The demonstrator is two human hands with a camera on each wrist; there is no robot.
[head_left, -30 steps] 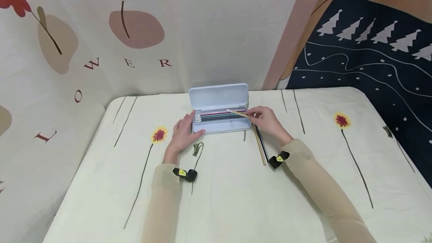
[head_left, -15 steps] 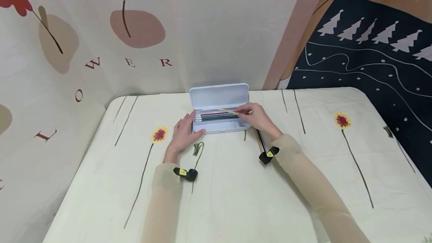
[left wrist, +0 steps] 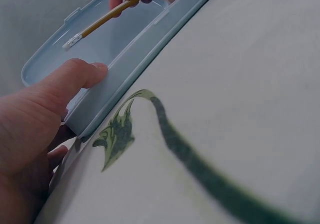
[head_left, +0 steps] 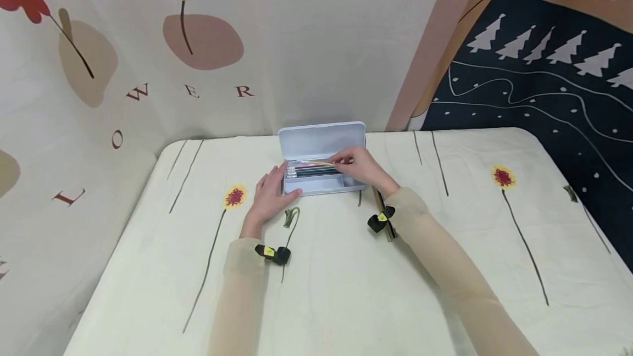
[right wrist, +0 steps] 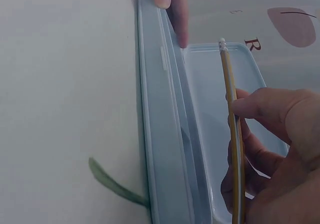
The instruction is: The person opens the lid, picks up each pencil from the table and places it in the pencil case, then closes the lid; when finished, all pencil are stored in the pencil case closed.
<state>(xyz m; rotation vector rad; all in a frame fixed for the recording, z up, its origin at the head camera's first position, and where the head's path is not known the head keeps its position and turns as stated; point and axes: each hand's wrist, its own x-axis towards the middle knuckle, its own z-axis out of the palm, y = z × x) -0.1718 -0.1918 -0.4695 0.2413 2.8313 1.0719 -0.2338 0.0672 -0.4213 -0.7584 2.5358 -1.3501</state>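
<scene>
A light blue pencil case (head_left: pixel 322 142) lies open on the table, its lid leaning back. Several dark pencils (head_left: pixel 312 171) with white eraser ends lie inside. My left hand (head_left: pixel 267 198) grips the case's left end, the thumb (left wrist: pixel 92 75) on its front wall and the other fingers round the end. Above the tray, my right hand (head_left: pixel 363 169) pinches a yellow striped pencil (right wrist: pixel 230 84) between thumb and fingers. Its white eraser (left wrist: pixel 72 41) points left, and it is nearly level with the row below. In the head view the right fingers cover its other end.
More pencils (head_left: pixel 378 198), yellow and dark, lie on the cloth right of the case, partly behind the right wrist camera (head_left: pixel 379 220). A pale cloth (head_left: pixel 326 290) with printed flowers covers the table. A fabric wall (head_left: pixel 316 59) stands behind the case.
My right hand has moved left over the case, carrying the yellow pencil from the tray's right edge to above the other pencils. The left hand has stayed at the case's left end.
</scene>
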